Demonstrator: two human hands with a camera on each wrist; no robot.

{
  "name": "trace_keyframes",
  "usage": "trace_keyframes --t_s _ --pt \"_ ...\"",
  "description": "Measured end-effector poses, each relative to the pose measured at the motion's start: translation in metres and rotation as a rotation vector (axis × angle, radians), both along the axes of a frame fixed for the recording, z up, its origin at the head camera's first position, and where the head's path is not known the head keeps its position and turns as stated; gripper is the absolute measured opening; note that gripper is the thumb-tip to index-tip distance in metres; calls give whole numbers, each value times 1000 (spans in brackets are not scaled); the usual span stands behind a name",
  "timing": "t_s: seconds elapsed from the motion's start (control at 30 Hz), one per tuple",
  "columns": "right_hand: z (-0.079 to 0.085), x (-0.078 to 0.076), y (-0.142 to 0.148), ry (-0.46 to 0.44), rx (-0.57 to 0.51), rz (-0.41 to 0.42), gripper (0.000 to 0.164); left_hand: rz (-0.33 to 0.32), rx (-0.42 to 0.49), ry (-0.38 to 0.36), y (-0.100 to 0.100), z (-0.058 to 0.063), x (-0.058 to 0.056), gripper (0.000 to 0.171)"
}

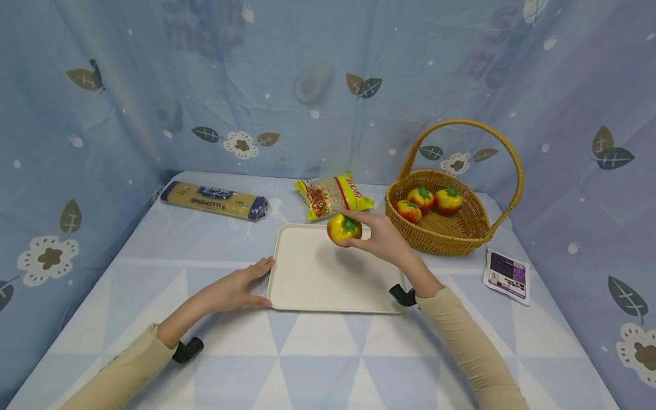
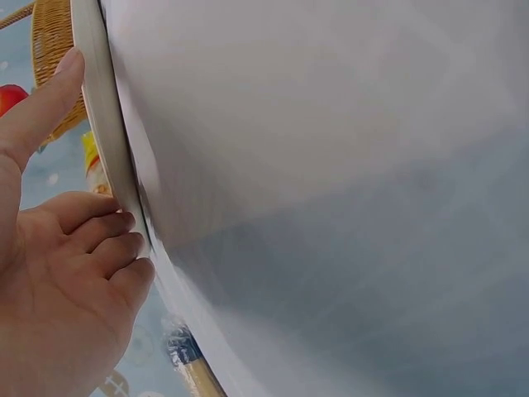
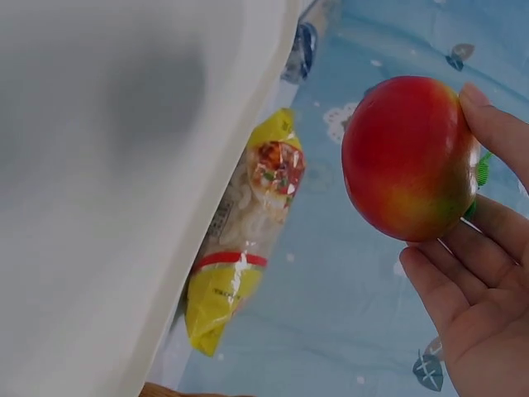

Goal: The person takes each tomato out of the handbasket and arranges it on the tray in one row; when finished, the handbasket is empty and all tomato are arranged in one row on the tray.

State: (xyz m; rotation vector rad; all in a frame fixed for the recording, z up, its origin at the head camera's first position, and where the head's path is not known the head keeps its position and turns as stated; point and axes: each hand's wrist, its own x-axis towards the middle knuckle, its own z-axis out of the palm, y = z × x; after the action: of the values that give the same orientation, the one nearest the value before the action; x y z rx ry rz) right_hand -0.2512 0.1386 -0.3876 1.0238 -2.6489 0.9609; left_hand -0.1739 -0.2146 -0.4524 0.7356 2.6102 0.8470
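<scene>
Fruit, red and yellow with a green top, held aloft in a pinch of the right hand, above the far part of a cream tray, with a shadow on the tray surface below. Thumb on one side, fingers on the other; in the right wrist view, a visible gap between fruit and tray rim. Step in hand, by the look of it: carrying, the fruit over the tray but not yet down on it. Called for next, as a judgement: a slight draw toward the middle of the tray, a level lowering until contact, then a gradual easing of thumb and fingers, so as not to set the rounded body rolling.

At the tray's left edge, the left hand, thumb spread from the fingers: thumb tip by the near-left corner, fingertips against the rim farther up. Seemingly a steadying touch; no firm grip evident.

Farther out, just past the tray's far edge, a yellow bag. Toward the far-left corner of the tabletop, a spaghetti packet. Near the far-right corner, a wicker basket with three similar fruits inside. By the right edge, a purple-and-white sachet.
</scene>
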Motion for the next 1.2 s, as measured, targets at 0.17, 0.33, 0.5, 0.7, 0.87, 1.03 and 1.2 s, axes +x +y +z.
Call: trace_keyframes --t_s 0.17,0.33,0.5,0.7,0.87,1.03,1.2 --pt "-3 0 -8 8 17 24 64 3 -5 0 1 1 0 99" --pt "-4 1 -16 41 31 60 63 2 0 -7 1 1 0 99" --pt "-5 0 -22 20 24 89 62 0 3 -6 1 1 0 99" --pt "-7 -1 -31 -61 14 118 61 7 -6 -1 1 1 0 99" --pt "-10 -1 -41 -92 14 152 60 8 -9 -8 1 2 0 99" --pt "-12 -1 -49 -91 25 164 60 4 -4 -12 1 1 0 98" --pt "-12 -2 -55 -96 26 175 59 3 -7 -8 1 1 -1 98"
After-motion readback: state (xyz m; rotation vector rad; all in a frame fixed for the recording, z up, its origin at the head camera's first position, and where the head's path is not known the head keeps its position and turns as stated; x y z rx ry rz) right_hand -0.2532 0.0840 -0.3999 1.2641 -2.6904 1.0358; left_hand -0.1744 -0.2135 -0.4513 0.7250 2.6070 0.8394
